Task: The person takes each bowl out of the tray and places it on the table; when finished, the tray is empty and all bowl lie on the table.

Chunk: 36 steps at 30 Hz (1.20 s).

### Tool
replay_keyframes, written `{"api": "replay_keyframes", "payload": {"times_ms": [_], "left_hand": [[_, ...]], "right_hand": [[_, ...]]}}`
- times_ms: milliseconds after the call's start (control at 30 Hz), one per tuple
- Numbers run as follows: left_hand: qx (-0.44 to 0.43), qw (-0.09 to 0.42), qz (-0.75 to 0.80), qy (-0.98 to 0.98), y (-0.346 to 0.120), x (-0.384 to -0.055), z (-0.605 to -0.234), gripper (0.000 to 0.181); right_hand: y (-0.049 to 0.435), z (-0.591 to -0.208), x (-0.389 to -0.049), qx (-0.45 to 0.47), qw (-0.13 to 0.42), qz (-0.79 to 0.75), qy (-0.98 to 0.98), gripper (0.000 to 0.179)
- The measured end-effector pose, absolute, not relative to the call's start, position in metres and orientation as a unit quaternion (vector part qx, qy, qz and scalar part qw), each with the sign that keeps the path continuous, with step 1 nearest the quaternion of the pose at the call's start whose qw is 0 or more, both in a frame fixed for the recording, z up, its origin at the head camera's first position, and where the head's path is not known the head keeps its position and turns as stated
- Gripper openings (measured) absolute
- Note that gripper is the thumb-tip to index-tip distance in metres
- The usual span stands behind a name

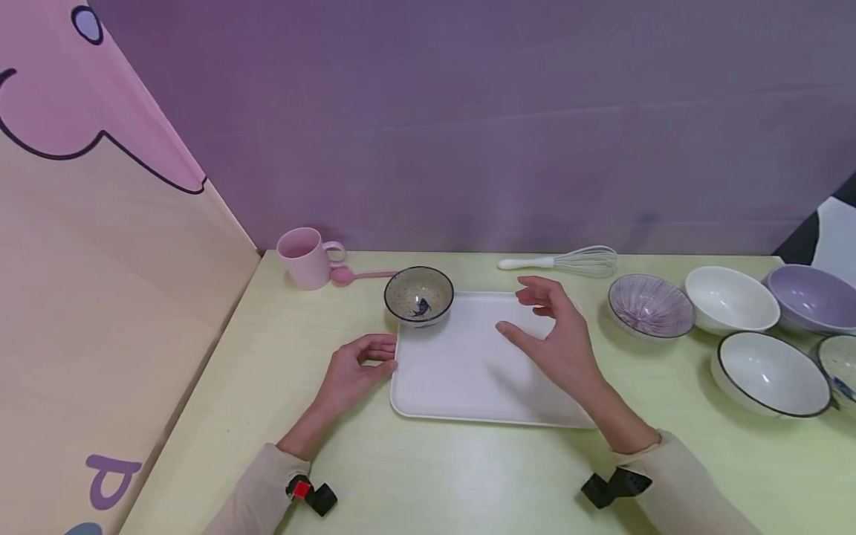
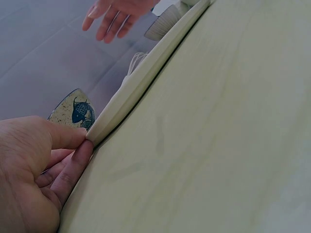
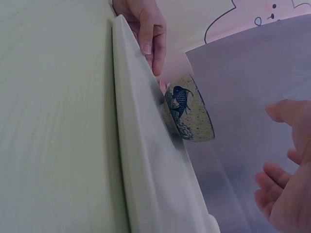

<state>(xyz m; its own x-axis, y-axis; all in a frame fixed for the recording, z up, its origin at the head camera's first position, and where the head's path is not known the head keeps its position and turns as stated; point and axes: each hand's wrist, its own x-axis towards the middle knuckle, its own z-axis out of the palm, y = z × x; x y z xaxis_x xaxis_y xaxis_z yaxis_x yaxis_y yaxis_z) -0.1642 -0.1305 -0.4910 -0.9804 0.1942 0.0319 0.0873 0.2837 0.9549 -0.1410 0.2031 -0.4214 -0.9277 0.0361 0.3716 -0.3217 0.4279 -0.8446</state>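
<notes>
A white rectangular tray (image 1: 481, 371) lies on the table. My left hand (image 1: 357, 371) is at its left side, pinching the rim between thumb and fingers, as the left wrist view (image 2: 46, 165) shows up close. On the tray's back left corner stands a speckled beige bowl (image 1: 419, 295) with a dark rim; a blue fish decorates its outside in the right wrist view (image 3: 189, 109). Over the tray's right part hovers my right hand (image 1: 558, 342), thumb and fingers spread apart and slightly bent, with nothing in it.
A pink mug (image 1: 304, 260) and a pink spoon (image 1: 344, 276) sit at the back left. Behind the tray lies a white-handled whisk (image 1: 568, 261). Several bowls crowd the right side, among them a purple-streaked bowl (image 1: 652, 306) and a black-rimmed white bowl (image 1: 772, 375). A purple backdrop (image 1: 468, 148) rises behind.
</notes>
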Motion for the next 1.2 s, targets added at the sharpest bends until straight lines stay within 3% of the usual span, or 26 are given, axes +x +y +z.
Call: {"api": "replay_keyframes", "payload": {"times_ms": [333, 633, 1200], "left_hand": [[0.09, 0.042, 0.589, 0.802, -0.131, -0.163, -0.489, 0.035], [0.09, 0.043, 0.591, 0.8, -0.132, -0.163, -0.49, 0.035], [0.096, 0.046, 0.586, 0.803, -0.132, -0.165, -0.491, 0.036]], "right_hand": [[0.173, -0.431, -0.173, 0.099, 0.085, 0.529, -0.839, 0.08], [0.148, -0.437, -0.195, 0.145, 0.047, 0.513, -0.844, 0.103], [0.116, -0.434, -0.227, 0.154, -0.002, 0.436, -0.887, 0.124]]}}
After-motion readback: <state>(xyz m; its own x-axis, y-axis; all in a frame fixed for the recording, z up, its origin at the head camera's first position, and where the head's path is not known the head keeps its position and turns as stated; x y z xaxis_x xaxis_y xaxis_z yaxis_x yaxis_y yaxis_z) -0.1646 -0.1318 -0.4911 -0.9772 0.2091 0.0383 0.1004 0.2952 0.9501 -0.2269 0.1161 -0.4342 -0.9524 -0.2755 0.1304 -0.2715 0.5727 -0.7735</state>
